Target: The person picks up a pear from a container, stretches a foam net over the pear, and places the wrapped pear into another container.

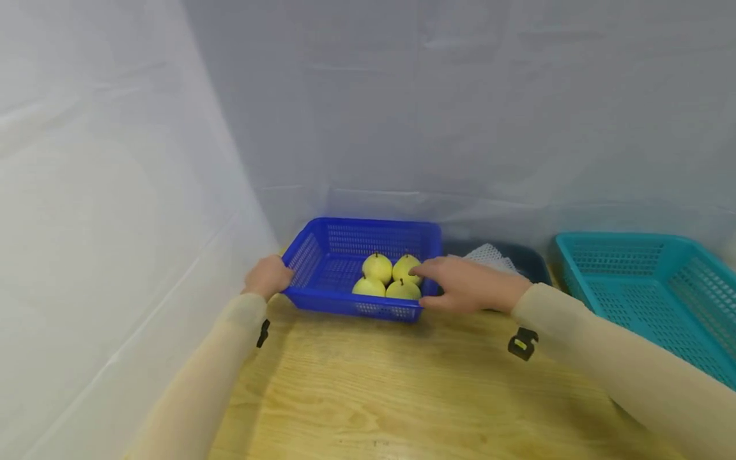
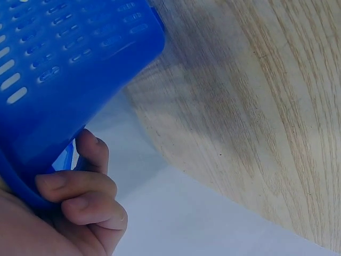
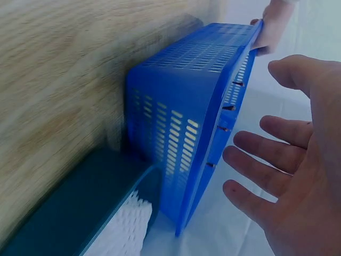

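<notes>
A blue plastic basket (image 1: 345,303) with slotted walls stands at the back of the table. Several yellow-green pears (image 1: 376,267) are grouped at its right end, stems up. My left hand (image 1: 268,277) grips the basket's left rim; in the left wrist view its fingers (image 2: 85,184) curl around the edge. Over on the right side, my right hand (image 1: 468,283) reaches across the basket's right end, close to the pears. Its fingers (image 3: 266,146) are spread and extended in the right wrist view, apart from the rim, with only pear stems (image 3: 229,108) showing above the basket's edge.
A dark tray (image 1: 531,263) holding white foam netting (image 1: 487,253) sits right of the blue basket, partly behind my right hand. Farther right stands a teal basket (image 1: 627,241). Pale sheeting (image 1: 368,115) rises behind and to the left of the wooden table (image 1: 368,383).
</notes>
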Demonstrator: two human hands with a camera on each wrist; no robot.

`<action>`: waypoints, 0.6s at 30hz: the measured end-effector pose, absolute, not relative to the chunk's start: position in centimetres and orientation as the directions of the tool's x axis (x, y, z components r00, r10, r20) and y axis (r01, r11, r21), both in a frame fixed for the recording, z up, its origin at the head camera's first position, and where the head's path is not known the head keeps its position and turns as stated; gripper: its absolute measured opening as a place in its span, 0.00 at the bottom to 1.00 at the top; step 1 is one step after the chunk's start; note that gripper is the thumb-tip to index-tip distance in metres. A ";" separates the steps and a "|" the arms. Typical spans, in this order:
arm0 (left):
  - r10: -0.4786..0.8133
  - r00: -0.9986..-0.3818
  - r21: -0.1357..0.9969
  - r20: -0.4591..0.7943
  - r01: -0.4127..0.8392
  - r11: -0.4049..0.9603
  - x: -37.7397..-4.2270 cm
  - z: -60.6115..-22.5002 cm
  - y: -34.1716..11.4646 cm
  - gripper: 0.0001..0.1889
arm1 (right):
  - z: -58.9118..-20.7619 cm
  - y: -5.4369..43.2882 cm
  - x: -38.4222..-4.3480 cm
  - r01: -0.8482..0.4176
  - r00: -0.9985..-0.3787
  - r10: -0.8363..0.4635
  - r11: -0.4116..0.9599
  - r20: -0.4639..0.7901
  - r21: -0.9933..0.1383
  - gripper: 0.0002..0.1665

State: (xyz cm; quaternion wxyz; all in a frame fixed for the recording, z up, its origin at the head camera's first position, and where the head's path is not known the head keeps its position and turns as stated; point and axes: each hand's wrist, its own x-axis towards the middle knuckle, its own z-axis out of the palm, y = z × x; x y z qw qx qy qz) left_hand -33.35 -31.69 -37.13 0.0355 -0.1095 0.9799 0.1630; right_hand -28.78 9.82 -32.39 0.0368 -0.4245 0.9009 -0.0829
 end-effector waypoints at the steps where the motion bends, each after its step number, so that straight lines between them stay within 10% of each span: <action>1: -0.205 -0.974 0.312 -0.100 -0.226 0.923 -33.3 -37.1 -31.7 0.13 | -32.5 9.3 -29.2 -0.760 -0.630 -0.776 0.619 -0.008 -0.197 0.36; 18: -0.205 -0.976 0.310 -0.076 -0.219 0.925 -32.9 -37.0 -31.5 0.12 | -34.2 4.5 -33.8 -0.720 -0.599 -0.792 0.597 -0.118 -0.354 0.30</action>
